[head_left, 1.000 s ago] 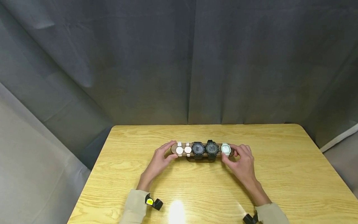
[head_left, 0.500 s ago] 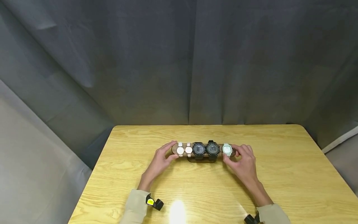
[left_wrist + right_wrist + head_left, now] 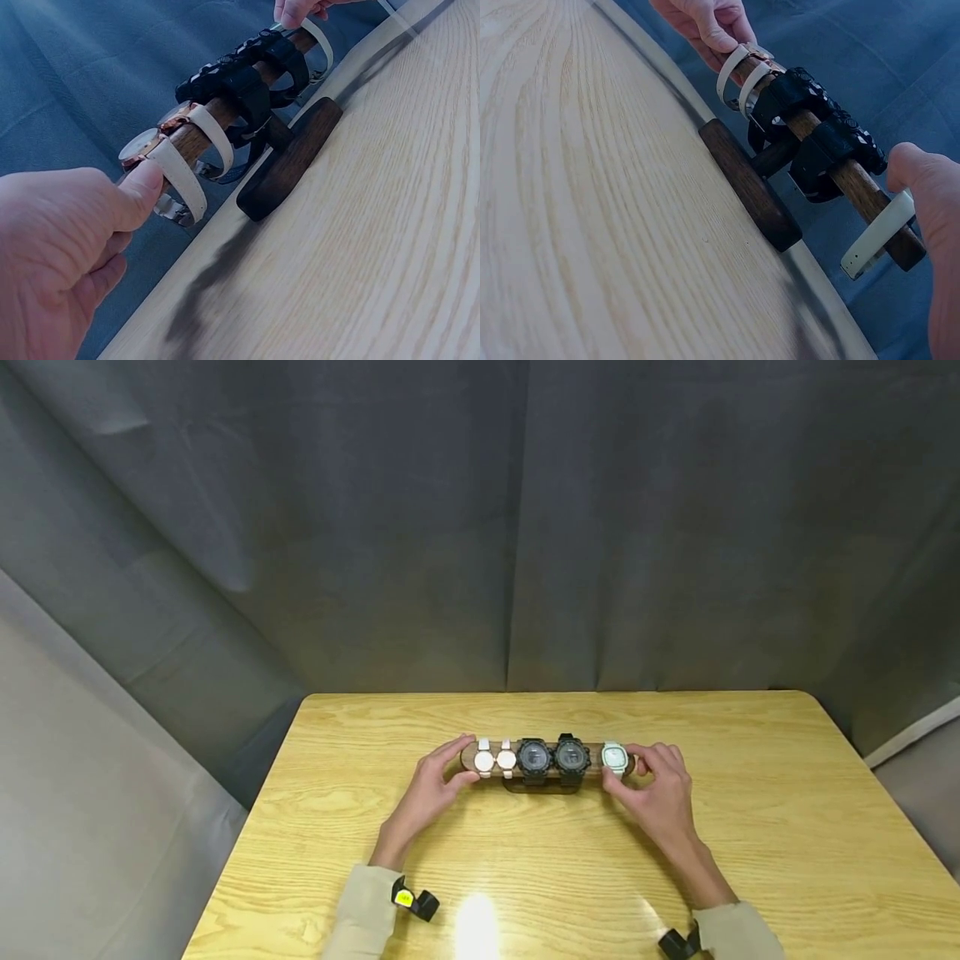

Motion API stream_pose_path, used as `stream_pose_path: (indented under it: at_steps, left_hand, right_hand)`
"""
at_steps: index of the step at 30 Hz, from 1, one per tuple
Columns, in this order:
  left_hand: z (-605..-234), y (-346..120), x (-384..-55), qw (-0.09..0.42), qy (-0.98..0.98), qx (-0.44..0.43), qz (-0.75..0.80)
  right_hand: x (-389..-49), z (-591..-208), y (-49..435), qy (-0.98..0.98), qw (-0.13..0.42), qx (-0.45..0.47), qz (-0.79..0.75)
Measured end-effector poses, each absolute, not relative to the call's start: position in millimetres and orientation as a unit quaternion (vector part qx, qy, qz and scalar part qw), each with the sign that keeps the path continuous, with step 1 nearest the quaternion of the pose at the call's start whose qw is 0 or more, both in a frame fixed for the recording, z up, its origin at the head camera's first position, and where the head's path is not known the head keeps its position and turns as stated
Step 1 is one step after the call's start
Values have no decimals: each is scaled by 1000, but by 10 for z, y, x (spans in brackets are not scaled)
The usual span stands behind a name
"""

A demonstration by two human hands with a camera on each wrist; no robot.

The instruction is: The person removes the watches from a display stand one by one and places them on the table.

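A dark wooden watch stand [image 3: 596, 760] with a horizontal bar and a flat base [image 3: 289, 165] stands on the table. My left hand [image 3: 427, 789] pinches the bar's left end, its thumb against the strap of a white watch [image 3: 484, 761]. Beside that is another white watch [image 3: 506, 760] with a rose-gold case, then a black watch [image 3: 534, 757] and a second black one [image 3: 572, 756]. At the right end, my right hand [image 3: 662, 793] holds a pale green watch [image 3: 615, 758] between thumb and fingers; its strap [image 3: 877, 234] loops around the bar.
The stand rests on a light wood-grain table [image 3: 525, 860], towards its back edge. Dark grey curtains [image 3: 405, 527] hang behind the table and along its sides. A small black wrist camera [image 3: 426, 906] sits at the left sleeve.
My right hand has slid the pale green watch a little to the right along the bar, widening the gap from the black watch. The left hand keeps its hold on the bar.
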State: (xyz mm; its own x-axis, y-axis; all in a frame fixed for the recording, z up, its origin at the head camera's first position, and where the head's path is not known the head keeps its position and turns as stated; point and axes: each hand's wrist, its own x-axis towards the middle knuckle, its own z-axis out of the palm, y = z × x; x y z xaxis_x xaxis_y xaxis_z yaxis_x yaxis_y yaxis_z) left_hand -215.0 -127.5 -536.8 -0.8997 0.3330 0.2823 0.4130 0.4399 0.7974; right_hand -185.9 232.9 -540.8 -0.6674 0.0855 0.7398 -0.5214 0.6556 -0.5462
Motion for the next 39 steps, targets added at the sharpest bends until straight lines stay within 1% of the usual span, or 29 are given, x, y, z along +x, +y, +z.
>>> stream_pose_path:
  at_steps: [23, 32, 39]
  left_hand:
    - [-5399, -1296, -2167, 46, -845, -224, -483]
    - [-5377, -1308, -2160, 28, -848, -214, -484]
    - [-5368, -1318, -2162, 25, -847, -215, -486]
  right_hand:
    - [-1878, -5416, 2388, -834, 372, 122, 388]
    - [-1874, -5403, 2412, -834, 370, 126, 388]
    - [-1873, -5376, 2425, -835, 371, 131, 386]
